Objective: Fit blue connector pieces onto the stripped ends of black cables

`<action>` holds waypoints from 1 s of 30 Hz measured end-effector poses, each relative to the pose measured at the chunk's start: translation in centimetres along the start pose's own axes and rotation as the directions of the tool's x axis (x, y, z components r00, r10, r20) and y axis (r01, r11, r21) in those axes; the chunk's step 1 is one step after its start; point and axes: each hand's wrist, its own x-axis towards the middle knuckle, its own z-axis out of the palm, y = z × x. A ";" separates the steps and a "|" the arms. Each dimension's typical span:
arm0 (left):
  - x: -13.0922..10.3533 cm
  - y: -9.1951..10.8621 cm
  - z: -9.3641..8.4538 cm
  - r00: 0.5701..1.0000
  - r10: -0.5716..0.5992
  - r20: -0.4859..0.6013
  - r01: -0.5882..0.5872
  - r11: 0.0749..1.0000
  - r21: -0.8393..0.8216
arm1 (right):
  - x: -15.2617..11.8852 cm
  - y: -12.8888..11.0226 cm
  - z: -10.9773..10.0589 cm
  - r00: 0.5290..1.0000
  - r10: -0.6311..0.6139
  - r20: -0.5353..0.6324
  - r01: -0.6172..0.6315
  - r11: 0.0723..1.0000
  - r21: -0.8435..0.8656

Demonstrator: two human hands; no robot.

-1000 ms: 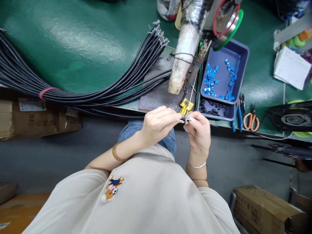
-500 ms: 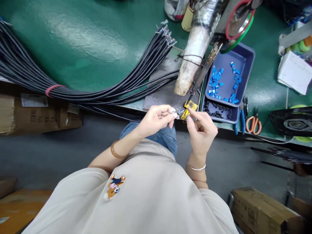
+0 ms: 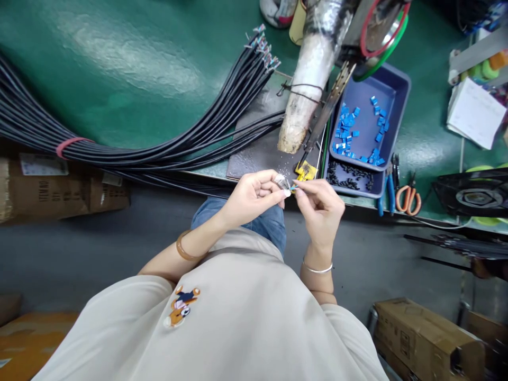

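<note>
The left hand (image 3: 256, 197) and right hand (image 3: 322, 205) meet at the bench's (image 3: 130, 69) near edge, each grip pinching thin wire ends (image 3: 293, 188) between fingertips; just beyond sits a yellow piece (image 3: 307, 170); rightward, a lower tray (image 3: 379, 184) holds black bits (image 3: 353, 180); the blue-grey tray (image 3: 363, 120) (overlapping it) holds blue pieces (image 3: 346, 119), with bare floor between clusters; open green surface spreads beyond the black cables (image 3: 159, 151).
</note>
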 end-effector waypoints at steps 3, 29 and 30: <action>-0.1 0.1 0.2 0.999 0.001 -0.042 -0.002 1.000 -0.012 | 0.0 0.0 -0.1 0.992 0.041 -0.118 -0.035 0.998 0.049; -0.3 -1.6 1.7 0.918 0.387 -0.088 -0.288 0.803 0.522 | -0.6 0.5 0.3 0.910 0.390 0.138 -0.411 0.818 0.403; -0.3 -1.6 1.7 0.918 0.389 -0.080 -0.295 0.803 0.518 | -0.7 0.3 0.2 0.922 0.376 0.093 -0.384 0.850 0.361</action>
